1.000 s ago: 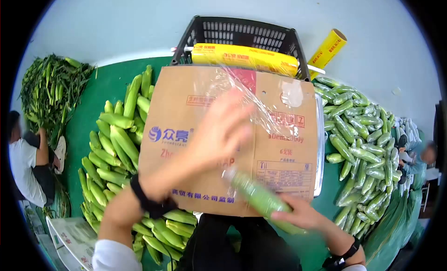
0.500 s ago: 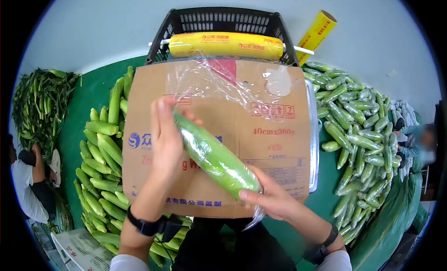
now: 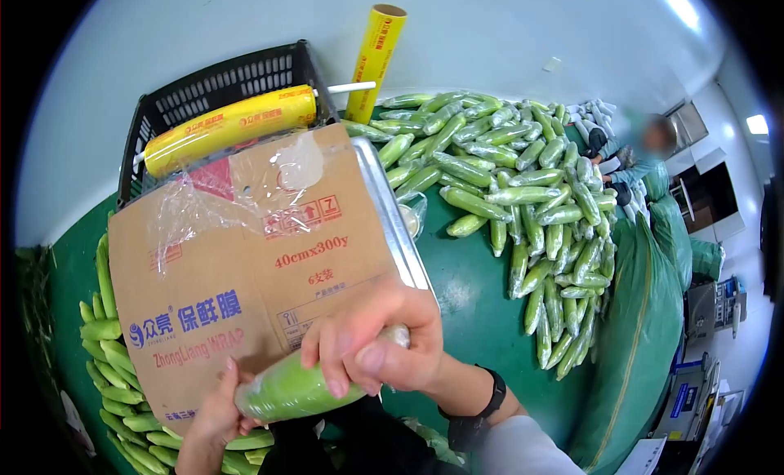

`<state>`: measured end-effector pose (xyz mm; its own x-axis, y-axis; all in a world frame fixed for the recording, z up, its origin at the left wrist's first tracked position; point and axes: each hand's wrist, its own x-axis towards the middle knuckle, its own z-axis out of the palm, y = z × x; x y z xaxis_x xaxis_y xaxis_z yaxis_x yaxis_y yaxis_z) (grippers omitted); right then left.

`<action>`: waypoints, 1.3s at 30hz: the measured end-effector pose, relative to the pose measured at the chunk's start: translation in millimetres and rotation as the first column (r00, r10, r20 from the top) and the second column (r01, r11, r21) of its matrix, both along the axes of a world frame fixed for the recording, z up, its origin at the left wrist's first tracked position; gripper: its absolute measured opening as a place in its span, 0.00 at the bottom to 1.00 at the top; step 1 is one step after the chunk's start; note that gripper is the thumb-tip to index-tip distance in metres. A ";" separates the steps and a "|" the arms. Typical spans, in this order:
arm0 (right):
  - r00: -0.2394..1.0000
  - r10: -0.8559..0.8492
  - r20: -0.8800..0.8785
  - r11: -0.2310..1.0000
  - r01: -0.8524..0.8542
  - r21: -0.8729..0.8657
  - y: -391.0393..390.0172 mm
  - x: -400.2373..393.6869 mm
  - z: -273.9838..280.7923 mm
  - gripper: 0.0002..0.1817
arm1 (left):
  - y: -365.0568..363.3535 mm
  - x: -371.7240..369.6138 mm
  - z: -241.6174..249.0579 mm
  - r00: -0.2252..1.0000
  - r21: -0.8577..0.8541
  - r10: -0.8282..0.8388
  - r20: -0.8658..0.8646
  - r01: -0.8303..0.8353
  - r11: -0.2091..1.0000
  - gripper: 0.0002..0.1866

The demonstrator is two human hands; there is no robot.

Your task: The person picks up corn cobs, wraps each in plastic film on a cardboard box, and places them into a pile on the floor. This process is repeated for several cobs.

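Observation:
A plastic-wrapped ear of corn (image 3: 298, 387), green in its husk, lies across both my hands above the near edge of the cardboard sheet (image 3: 237, 271). My left hand (image 3: 214, 410) grips its left end, thumb on the upper side. Over the right end, my right hand (image 3: 380, 336) is closed with its fingers bent round the tip and the film. A sheet of clear film (image 3: 220, 201) clings to the far part of the cardboard. Behind it, the yellow film roll (image 3: 233, 128) rests on a white rod across the black crate (image 3: 216, 75).
Unwrapped ears of corn (image 3: 114, 377) are heaped at the left. To the right spreads a pile of wrapped ears (image 3: 523, 197), bordered by a long green sack (image 3: 633, 344). A yellow tube (image 3: 376, 63) stands behind. Another person (image 3: 645, 153) sits at the far right.
My view has turned right. The wrapped ear has come down nearer my body and lies flatter; my right hand has moved over its end, and my left hand has gone lower.

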<state>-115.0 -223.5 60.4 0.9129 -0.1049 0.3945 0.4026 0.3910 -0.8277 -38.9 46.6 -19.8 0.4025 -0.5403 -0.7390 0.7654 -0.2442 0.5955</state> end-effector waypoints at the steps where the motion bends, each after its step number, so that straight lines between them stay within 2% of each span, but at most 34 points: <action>1: 0.999 -0.033 -0.026 0.993 0.036 0.111 1.4 0.1 -4.6 0.12 | 0.5 -6.7 -2.0 0.993 -0.030 -0.087 0.078 0.090 0.996 0.30; 2: 0.997 -0.063 -0.053 0.973 0.073 0.219 0.1 -0.8 -6.0 0.13 | -2.7 -7.8 -3.0 0.958 -0.049 -0.148 0.247 0.164 0.985 0.29; 3: 0.975 -0.124 -0.185 0.966 0.161 0.201 -8.9 0.7 -2.4 0.18 | -8.3 -8.6 -1.1 0.892 -0.047 -0.187 0.412 0.226 0.973 0.29; 4: 0.977 -0.178 -0.120 0.930 0.207 0.305 -16.3 6.0 -0.4 0.19 | -23.1 -6.6 15.6 0.748 -0.030 -0.187 0.636 0.266 0.963 0.29; 6: 0.956 -0.295 -0.002 0.820 0.254 0.513 -20.1 21.9 -0.4 0.22 | -46.1 1.2 51.0 0.316 0.029 -0.135 0.939 0.319 0.947 0.33; 8: 0.956 -0.210 -0.207 0.915 0.267 0.301 8.6 11.1 -6.2 0.32 | -61.7 9.2 66.3 0.551 -0.012 -0.242 0.799 0.416 0.909 0.34; 10: 0.937 -0.150 -0.317 0.980 0.183 0.075 39.1 -8.9 -24.6 0.36 | -90.3 12.3 79.4 0.411 0.166 -0.419 0.810 0.524 0.835 0.33; 11: 0.910 -0.189 -0.368 0.934 0.283 0.220 35.1 -18.5 -39.2 0.35 | -103.8 21.1 83.4 0.258 0.243 -0.525 0.811 0.668 0.703 0.30; 12: 0.880 -0.206 -0.427 0.860 0.371 0.351 20.6 -27.7 -56.3 0.35 | -104.9 19.7 83.3 0.196 0.318 -0.518 0.833 0.595 0.738 0.29; 13: 0.813 -0.192 -0.549 0.750 0.483 0.452 -3.4 -43.5 -67.0 0.26 | -101.8 17.3 84.3 0.135 0.389 -0.521 0.843 0.516 0.763 0.28; 14: 0.767 -0.258 -0.587 0.654 0.586 0.478 -34.5 -66.0 -88.7 0.23 | -98.2 15.9 82.8 0.070 0.452 -0.528 0.847 0.429 0.782 0.26; 15: 0.633 -0.251 -0.733 0.423 0.752 0.505 -68.4 -80.4 -87.3 0.19 | -79.6 21.7 71.5 0.131 0.448 -0.523 0.842 0.370 0.814 0.27; 16: 0.390 -0.442 -0.808 0.353 0.904 0.243 -112.9 -96.8 -104.7 0.17 | -58.5 26.5 61.2 0.126 0.456 -0.506 0.853 0.291 0.841 0.27; 17: 0.184 -0.561 -0.807 0.336 0.942 -0.019 -168.0 -121.5 -126.2 0.17 | -36.0 31.3 50.9 0.125 0.456 -0.486 0.865 0.209 0.865 0.27; 18: 0.054 -0.637 -0.769 0.301 0.936 -0.184 -223.7 -145.8 -142.0 0.15 | -9.7 38.7 37.3 0.101 0.471 -0.485 0.869 0.135 0.872 0.27; 19: -0.010 -0.764 -0.645 0.276 0.898 -0.341 -283.6 -170.3 -153.8 0.16 | 17.6 44.9 23.4 0.083 0.485 -0.489 0.868 0.064 0.872 0.27; 20: -0.123 -0.887 -0.445 0.128 0.861 -0.493 -338.6 -190.9 -158.0 0.13 | 33.2 44.8 17.1 0.069 0.503 -0.502 0.862 -0.006 0.864 0.27; 22: -0.254 -0.961 -0.105 -0.115 0.720 -0.684 -430.8 -211.4 -137.6 0.15 | 40.2 40.6 8.1 -0.039 0.561 -0.571 0.820 -0.145 0.815 0.28; 23: -0.274 -0.962 -0.018 -0.179 0.675 -0.716 -459.9 -207.2 -121.7 0.17 | 47.5 40.2 4.5 -0.082 0.592 -0.623 0.778 -0.239 0.770 0.28; 24: -0.248 -0.969 0.020 -0.186 0.668 -0.721 -470.1 -194.9 -109.6 0.19 | 48.7 39.4 5.0 -0.068 0.631 -0.662 0.747 -0.243 0.737 0.30; 25: -0.155 -0.987 0.032 -0.130 0.680 -0.721 -450.5 -165.5 -96.0 0.21 | 45.1 41.0 4.8 -0.019 0.672 -0.698 0.716 -0.253 0.696 0.31; 26: -0.007 -1.000 0.030 -0.026 0.684 -0.729 -420.8 -133.9 -93.0 0.24 | 36.2 42.9 9.4 0.071 0.690 -0.696 0.714 -0.240 0.683 0.32; 27: 0.190 -0.982 0.017 0.110 0.640 -0.760 -362.0 -96.1 -86.5 0.26 | 37.5 50.2 -2.1 0.029 0.613 -0.625 0.780 -0.234 0.755 0.32; 28: 0.414 -0.909 -0.047 0.276 0.512 -0.813 -287.8 -60.5 -83.3 0.29 | 35.8 59.3 -9.4 0.035 0.571 -0.580 0.814 -0.236 0.787 0.32; 29: 0.616 -0.779 -0.116 0.384 0.323 -0.865 -214.9 -30.0 -79.5 0.32 | 27.5 69.0 -10.6 0.046 0.524 -0.533 0.845 -0.273 0.807 0.30; 30: 0.788 -0.607 -0.103 0.348 0.147 -0.926 -148.1 -3.9 -72.7 0.34 | 20.4 81.7 -14.0 0.028 0.453 -0.465 0.885 -0.286 0.844 0.29; 31: 0.931 -0.350 0.106 0.139 0.164 -0.977 -106.5 17.2 -68.4 0.37 | 12.5 97.7 -17.1 0.002 0.377 -0.394 0.919 -0.292 0.879 0.28; 32: 0.936 -0.352 0.017 0.150 0.075 -0.986 -77.9 37.1 -68.7 0.37 | 6.2 115.5 -20.4 -0.103 0.367 -0.421 0.901 -0.332 0.869 0.24; 33: 0.919 -0.382 0.091 0.125 0.149 -0.981 -69.3 58.8 -90.7 0.29 | 2.6 133.5 -23.7 -0.208 0.352 -0.446 0.870 -0.371 0.859 0.20; 36: 0.868 -0.434 0.239 0.048 0.288 -0.957 -65.6 112.4 -111.1 0.15 | 4.3 184.4 -38.5 -0.129 0.392 -0.463 0.877 -0.363 0.845 0.09; 37: 0.863 -0.393 0.318 0.056 0.367 -0.929 -60.2 122.6 -106.4 0.05 | 4.2 187.1 -34.4 -0.149 0.322 -0.386 0.910 -0.332 0.887 0.07; 39: 0.923 -0.355 0.150 0.276 0.257 -0.926 -62.2 121.8 -103.8 0.04 | 2.4 189.2 -21.9 -0.185 0.172 -0.226 0.956 -0.268 0.948 0.03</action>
